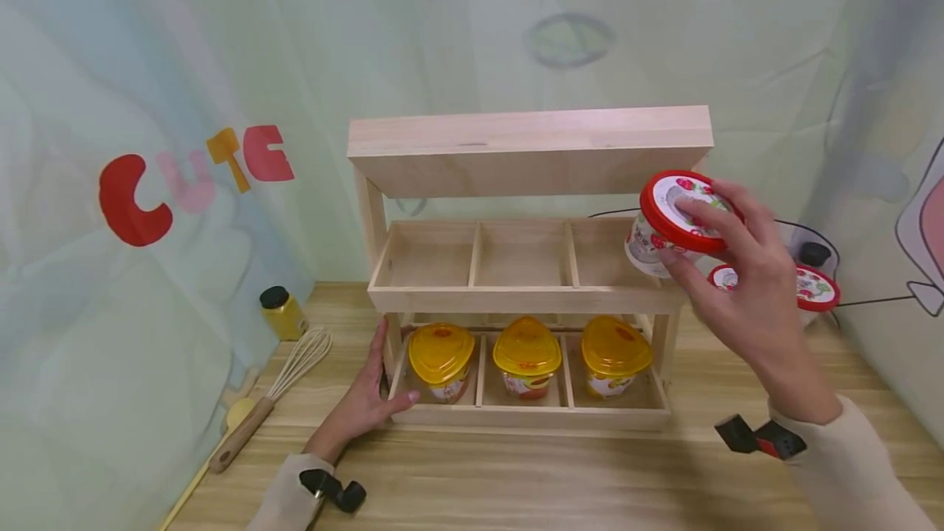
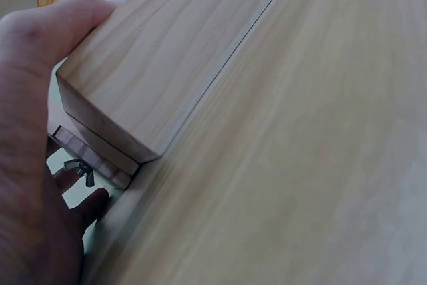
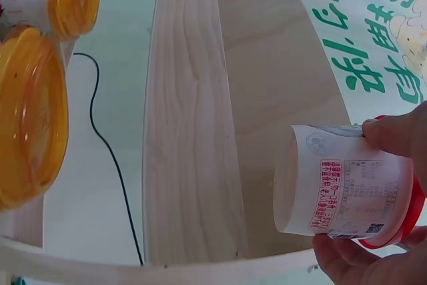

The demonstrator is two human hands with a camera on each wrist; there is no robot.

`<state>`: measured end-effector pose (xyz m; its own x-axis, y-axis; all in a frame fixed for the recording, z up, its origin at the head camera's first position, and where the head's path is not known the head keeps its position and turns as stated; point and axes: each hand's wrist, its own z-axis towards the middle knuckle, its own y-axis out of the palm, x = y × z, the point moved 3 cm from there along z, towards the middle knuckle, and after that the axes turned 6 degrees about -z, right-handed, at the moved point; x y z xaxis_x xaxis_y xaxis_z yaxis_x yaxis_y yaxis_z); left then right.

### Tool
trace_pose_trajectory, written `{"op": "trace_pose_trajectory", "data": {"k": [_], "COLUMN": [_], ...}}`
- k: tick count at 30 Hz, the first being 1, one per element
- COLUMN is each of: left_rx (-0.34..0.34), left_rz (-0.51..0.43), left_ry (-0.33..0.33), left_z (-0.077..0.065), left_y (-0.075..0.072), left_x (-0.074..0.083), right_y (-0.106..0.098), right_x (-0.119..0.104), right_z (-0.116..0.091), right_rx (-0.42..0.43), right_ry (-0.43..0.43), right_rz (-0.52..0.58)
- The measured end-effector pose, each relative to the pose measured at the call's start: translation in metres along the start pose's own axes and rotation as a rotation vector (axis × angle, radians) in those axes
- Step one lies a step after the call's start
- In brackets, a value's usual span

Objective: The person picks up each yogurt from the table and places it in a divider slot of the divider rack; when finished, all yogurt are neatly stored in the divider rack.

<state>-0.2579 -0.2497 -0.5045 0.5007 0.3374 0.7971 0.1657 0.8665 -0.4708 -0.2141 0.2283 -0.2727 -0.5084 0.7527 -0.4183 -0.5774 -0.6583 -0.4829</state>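
Held in my right hand (image 1: 752,277) is a white cup with a red lid (image 1: 667,228), tilted beside the right end of the shelf's upper tier. In the right wrist view the cup's printed side (image 3: 347,185) faces the camera, thumb and fingers gripping it near the lid. My left hand (image 1: 361,400) rests on the lower left corner of the wooden shelf (image 1: 527,299), thumb over the front edge. The left wrist view shows that hand (image 2: 40,98) around the wooden corner (image 2: 120,98). Three cups with yellow lids (image 1: 527,347) sit in separate compartments of the lower tier.
Behind my right hand stand red-lidded cups (image 1: 814,287), partly hidden, near a black cable (image 1: 878,301). On the left lie a whisk (image 1: 273,396) and a yellow jar with a black lid (image 1: 283,314). A printed curtain (image 1: 472,31) hangs behind the shelf.
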Motion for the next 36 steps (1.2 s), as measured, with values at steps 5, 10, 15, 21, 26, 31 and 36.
{"op": "trace_pose_trajectory", "data": {"k": [5,10,15,21,26,31,36], "left_rx": [0.0,0.001,0.002,0.002,0.007,0.001,-0.002], "left_rz": [0.002,0.003,0.01,-0.004,0.01,0.026,0.015], "left_ry": [-0.013,-0.013,-0.023,-0.028,-0.015,-0.017,-0.002], "left_z": [0.0,-0.001,-0.001,-0.002,-0.002,0.0,0.001], "left_y": [0.0,-0.001,-0.001,-0.001,-0.002,-0.002,-0.002], "left_x": [-0.001,-0.001,-0.002,-0.003,-0.001,0.001,0.0], "right_y": [0.012,0.026,0.044,0.064,0.078,0.093,0.107], "right_x": [-0.011,-0.025,-0.039,-0.053,-0.063,-0.073,-0.084], "right_z": [0.007,0.012,0.017,0.021,0.023,0.023,0.024], "right_rx": [-0.016,-0.051,-0.1,-0.142,-0.15,-0.149,-0.157], "right_ry": [-0.043,-0.067,-0.095,-0.116,-0.16,-0.212,-0.233], "right_rz": [0.058,0.106,0.123,0.176,0.196,0.239,0.279]}}
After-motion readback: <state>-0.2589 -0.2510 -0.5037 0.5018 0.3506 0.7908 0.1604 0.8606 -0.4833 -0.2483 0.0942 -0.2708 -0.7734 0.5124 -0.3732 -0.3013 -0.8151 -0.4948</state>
